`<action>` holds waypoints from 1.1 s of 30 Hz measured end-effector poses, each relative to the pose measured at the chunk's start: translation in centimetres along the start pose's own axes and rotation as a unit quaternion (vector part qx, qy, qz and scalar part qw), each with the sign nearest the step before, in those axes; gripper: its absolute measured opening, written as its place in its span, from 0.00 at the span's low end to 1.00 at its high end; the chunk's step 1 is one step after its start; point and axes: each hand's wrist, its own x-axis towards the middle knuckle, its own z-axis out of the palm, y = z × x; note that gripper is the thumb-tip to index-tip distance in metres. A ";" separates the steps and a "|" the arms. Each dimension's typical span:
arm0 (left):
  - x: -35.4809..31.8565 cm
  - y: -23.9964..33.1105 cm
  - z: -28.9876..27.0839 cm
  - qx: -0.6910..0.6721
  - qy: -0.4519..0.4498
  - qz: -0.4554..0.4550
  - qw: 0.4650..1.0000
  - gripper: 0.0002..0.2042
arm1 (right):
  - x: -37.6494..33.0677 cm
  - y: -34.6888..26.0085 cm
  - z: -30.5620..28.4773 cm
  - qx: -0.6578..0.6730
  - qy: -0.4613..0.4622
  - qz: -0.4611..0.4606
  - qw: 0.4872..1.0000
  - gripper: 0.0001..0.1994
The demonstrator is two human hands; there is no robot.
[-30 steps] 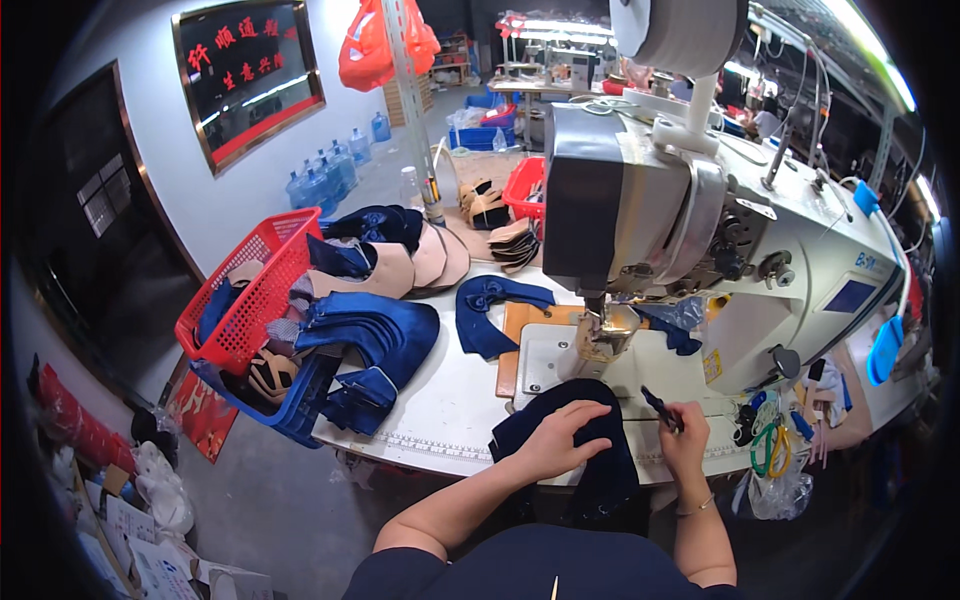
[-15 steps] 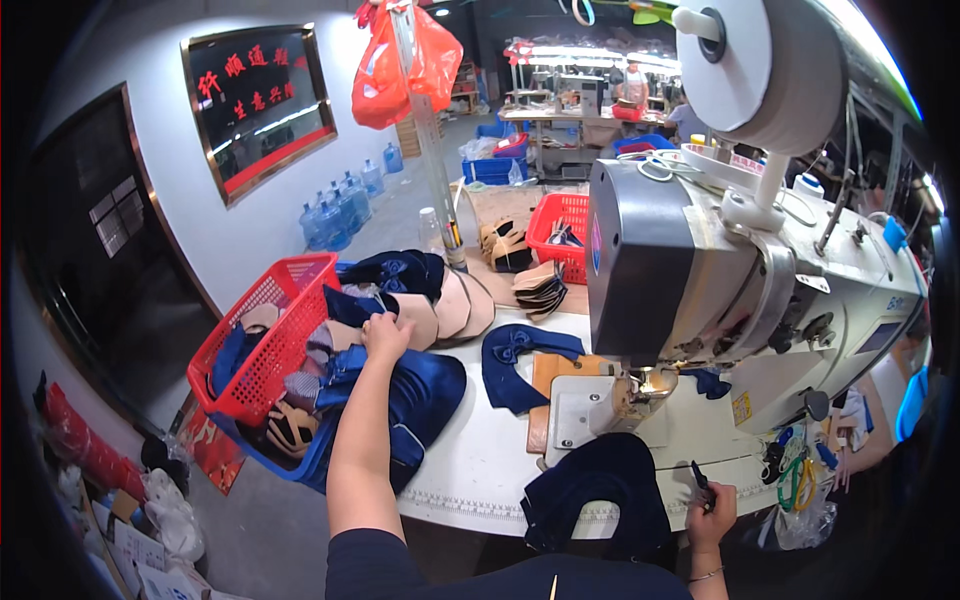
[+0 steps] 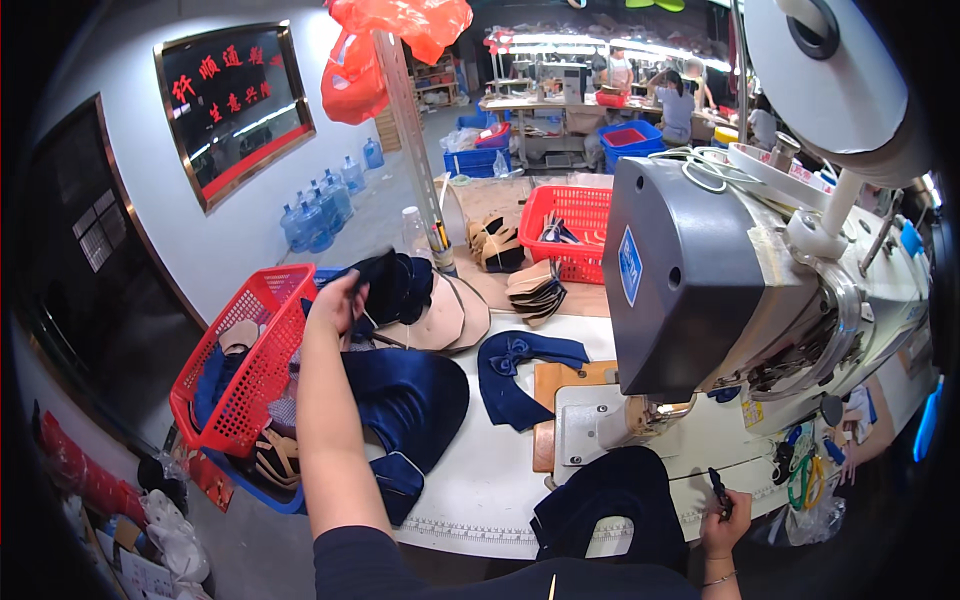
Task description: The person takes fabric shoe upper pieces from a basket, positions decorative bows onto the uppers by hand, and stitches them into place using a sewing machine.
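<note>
My left hand (image 3: 340,302) is closed on a dark navy fabric piece (image 3: 376,278), raised above the stack of navy and beige shoe-upper pieces (image 3: 440,312). Below my left forearm lie larger glossy navy pieces (image 3: 415,390). My right hand (image 3: 732,524), at the table's near edge, grips a small dark tool (image 3: 717,488) pointing upward; its exact kind is unclear. Left of that hand, a curved navy upper (image 3: 610,488) lies in front of the sewing machine (image 3: 675,290). Beyond it, left of the machine's needle area, rests a U-shaped navy upper with a bow (image 3: 515,360).
At the left stands a red basket (image 3: 235,375) of pieces on a blue bin (image 3: 262,488). A second red basket (image 3: 565,262) and beige bundles (image 3: 535,292) sit farther back. A metal post (image 3: 408,140) rises behind the stack. Scissors (image 3: 800,490) hang at the right.
My left hand has risen and moved left, lifting the navy fabric piece off the stack. The right hand still grips the small dark tool. The head view has turned slightly.
</note>
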 end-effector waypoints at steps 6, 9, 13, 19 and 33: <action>3.0 -1.9 1.4 -0.473 -0.009 0.319 0.821 0.25 | 0.0 0.0 0.0 -0.010 0.000 -0.007 1.000 0.10; 2.8 -2.7 3.8 -0.181 0.128 0.365 0.904 0.26 | 0.0 0.2 0.3 -0.001 -0.002 -0.009 1.000 0.09; -0.4 -8.3 6.5 0.873 0.308 0.220 0.308 0.59 | 0.6 0.3 -0.3 -0.040 -0.045 -0.034 0.998 0.11; -1.4 -4.7 5.4 0.806 0.285 0.148 0.497 0.53 | 2.4 -2.7 -0.4 -0.033 -0.110 0.030 0.993 0.27; -19.9 -15.2 21.2 0.204 0.096 0.386 0.895 0.35 | 5.7 -8.1 0.9 0.176 -0.123 -0.051 0.975 0.09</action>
